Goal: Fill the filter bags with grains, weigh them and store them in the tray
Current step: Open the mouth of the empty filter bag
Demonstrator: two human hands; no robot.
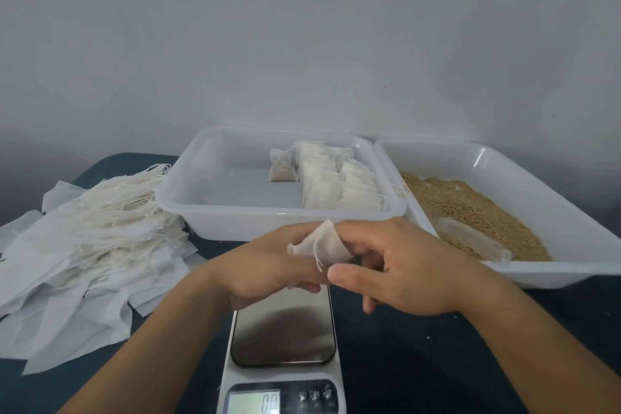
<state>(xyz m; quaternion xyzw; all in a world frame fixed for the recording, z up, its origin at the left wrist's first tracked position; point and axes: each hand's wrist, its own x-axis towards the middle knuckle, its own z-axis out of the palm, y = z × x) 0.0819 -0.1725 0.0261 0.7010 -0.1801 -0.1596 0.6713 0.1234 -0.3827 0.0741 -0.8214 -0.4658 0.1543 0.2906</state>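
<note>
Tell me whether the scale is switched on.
On: the scale has a lit display reading zero, and its platform is bare.

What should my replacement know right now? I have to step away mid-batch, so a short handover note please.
Left hand and right hand both hold one filter bag above the scale, which reads zero with its plate bare.
Done: filled bags stand in rows in the storage tray.
Left: weigh and store this bag, then fill more from the empty bags at left, using the grain tray at right.
</note>
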